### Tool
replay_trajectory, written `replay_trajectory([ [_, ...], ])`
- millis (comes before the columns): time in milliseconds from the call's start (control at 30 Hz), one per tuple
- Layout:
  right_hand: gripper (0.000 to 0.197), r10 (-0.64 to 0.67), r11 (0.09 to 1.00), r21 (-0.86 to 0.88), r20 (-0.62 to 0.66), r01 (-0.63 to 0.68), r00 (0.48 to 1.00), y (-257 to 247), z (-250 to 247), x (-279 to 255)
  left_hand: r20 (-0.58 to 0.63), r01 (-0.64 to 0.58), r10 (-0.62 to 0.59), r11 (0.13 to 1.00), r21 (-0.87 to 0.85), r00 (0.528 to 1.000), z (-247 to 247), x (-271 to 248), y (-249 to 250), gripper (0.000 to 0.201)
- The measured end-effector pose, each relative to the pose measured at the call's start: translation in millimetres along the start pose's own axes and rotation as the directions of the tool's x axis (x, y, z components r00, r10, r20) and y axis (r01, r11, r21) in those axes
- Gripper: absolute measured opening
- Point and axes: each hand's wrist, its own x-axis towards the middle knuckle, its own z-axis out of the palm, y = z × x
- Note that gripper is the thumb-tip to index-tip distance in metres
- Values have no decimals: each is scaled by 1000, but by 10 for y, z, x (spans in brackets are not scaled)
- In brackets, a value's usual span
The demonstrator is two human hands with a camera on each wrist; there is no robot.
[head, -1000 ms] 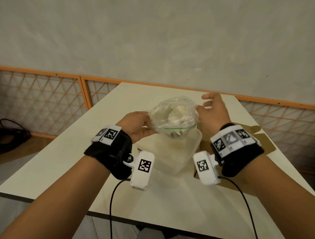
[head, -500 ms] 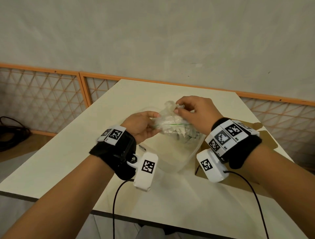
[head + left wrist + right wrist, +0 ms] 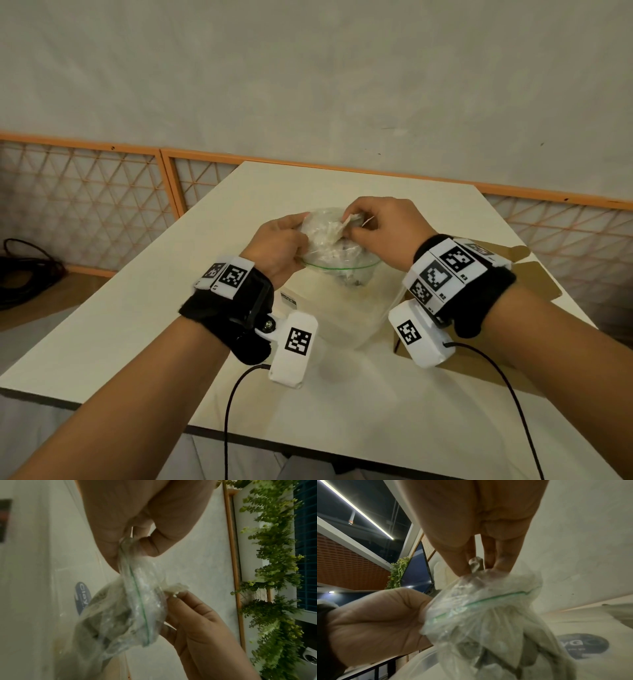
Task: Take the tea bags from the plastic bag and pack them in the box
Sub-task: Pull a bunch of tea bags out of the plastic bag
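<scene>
Our right hand (image 3: 380,226) pinches a tea bag (image 3: 351,221) at the mouth of the plastic bag (image 3: 337,250), whose left edge our left hand (image 3: 279,246) grips, above the clear box (image 3: 346,318); next, lift it clear and lower it in

Bag mouth: crowded by both hands (image 3: 281,245) (image 3: 383,229).
Far table (image 3: 342,181): bare, passable.
Right: cardboard (image 3: 534,274).

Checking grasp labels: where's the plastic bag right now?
Head view, centre: the plastic bag hangs between the left hand and right hand, above the clear box.
</scene>
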Motion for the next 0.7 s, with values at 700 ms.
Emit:
replay_trajectory([
  [700, 29, 140, 875, 422, 244, -235, 960, 138, -26, 90, -89, 248, -263, 957, -148, 961, 80, 260, -137, 27],
])
